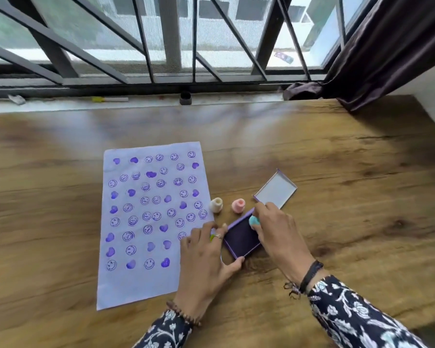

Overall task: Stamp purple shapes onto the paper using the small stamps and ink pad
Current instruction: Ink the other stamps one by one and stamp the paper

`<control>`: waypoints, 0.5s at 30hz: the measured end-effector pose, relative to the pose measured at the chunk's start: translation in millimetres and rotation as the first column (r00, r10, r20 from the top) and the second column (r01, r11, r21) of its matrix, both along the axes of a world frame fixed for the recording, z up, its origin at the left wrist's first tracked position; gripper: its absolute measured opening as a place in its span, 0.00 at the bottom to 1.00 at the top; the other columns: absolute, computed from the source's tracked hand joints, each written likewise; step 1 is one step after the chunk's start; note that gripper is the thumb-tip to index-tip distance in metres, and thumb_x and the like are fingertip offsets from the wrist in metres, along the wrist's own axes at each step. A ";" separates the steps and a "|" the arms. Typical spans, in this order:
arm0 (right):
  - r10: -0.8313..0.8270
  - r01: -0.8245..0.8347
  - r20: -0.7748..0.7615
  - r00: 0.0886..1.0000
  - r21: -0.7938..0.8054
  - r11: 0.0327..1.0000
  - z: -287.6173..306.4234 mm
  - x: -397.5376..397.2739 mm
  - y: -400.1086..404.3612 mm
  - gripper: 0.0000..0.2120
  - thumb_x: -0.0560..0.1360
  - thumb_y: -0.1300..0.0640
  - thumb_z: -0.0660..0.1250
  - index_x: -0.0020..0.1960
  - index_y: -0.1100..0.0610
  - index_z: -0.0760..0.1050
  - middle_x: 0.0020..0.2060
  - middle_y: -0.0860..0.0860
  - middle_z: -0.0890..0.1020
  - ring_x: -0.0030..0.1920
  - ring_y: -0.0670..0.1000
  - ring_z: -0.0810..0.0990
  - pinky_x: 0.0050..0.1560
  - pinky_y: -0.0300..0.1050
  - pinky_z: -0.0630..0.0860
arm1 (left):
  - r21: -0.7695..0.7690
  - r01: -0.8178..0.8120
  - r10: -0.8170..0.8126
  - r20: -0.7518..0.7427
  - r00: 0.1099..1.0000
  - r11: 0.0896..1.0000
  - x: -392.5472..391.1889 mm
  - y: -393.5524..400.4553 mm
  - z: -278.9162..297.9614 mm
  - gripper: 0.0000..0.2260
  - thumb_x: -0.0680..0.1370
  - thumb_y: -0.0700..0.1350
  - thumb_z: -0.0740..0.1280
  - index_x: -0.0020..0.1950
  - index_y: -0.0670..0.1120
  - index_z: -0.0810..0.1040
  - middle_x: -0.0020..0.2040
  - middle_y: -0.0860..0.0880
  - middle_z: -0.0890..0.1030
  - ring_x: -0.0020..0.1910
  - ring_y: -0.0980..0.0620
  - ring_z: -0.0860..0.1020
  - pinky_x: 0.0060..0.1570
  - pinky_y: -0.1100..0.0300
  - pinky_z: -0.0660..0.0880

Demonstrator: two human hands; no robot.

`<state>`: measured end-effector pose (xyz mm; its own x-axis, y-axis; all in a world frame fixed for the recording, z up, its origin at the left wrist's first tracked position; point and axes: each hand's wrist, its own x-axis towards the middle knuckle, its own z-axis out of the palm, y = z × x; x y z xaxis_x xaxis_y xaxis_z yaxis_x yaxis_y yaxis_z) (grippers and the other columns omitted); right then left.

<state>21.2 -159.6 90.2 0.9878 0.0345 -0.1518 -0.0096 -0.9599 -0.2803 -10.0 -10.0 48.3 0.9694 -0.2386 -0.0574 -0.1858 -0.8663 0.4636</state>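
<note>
A pale sheet of paper lies on the wooden table, covered with several purple hearts and smiley faces. To its right sits the purple ink pad in its open tray. My left hand rests on the paper's right edge, thumb and fingers holding the pad's near-left rim. My right hand pinches a small teal stamp and presses it on the pad's far corner. A cream stamp and a pink stamp stand upright just beyond the pad.
The ink pad's lid lies open side up behind my right hand. A window sill with a small dark cap and a yellow-tipped pen runs along the table's far edge. A dark curtain hangs at the right.
</note>
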 end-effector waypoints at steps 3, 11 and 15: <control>-0.012 0.012 0.040 0.999 -0.004 1.000 -1.1 -7.2 0.7 0.04 0.75 0.61 0.64 0.49 0.58 0.71 0.46 0.55 0.77 0.42 0.57 0.78 0.38 0.47 0.71 | -0.027 -0.001 0.002 0.027 1.000 1.000 -2.0 0.7 -3.2 0.30 0.64 0.60 0.72 0.60 0.46 0.74 0.55 0.46 0.78 0.50 0.43 0.76 0.46 0.48 0.72; -0.547 0.368 0.241 0.802 0.522 0.770 -0.1 -45.4 35.5 0.05 0.71 0.59 0.70 0.45 0.53 0.75 0.41 0.52 0.80 0.40 0.51 0.78 0.41 0.43 0.72 | -0.206 0.121 -0.118 0.028 0.993 0.971 -2.0 49.1 0.3 0.34 0.69 0.59 0.69 0.70 0.50 0.61 0.71 0.48 0.65 0.68 0.49 0.64 0.60 0.54 0.61; -0.617 0.358 0.201 0.761 0.663 0.657 -6.7 -77.6 95.1 0.09 0.70 0.60 0.72 0.45 0.49 0.77 0.39 0.49 0.81 0.40 0.39 0.79 0.40 0.24 0.71 | -0.171 0.155 -0.141 0.092 0.986 0.973 -9.4 114.4 3.7 0.33 0.65 0.55 0.75 0.67 0.47 0.68 0.67 0.46 0.71 0.65 0.44 0.70 0.61 0.49 0.66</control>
<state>-56.5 -64.5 83.5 0.8459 -0.5214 0.1121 -0.1991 -0.5037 -0.8406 -19.3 104.4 52.0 0.9224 -0.3790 0.0739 -0.3476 -0.7318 0.5861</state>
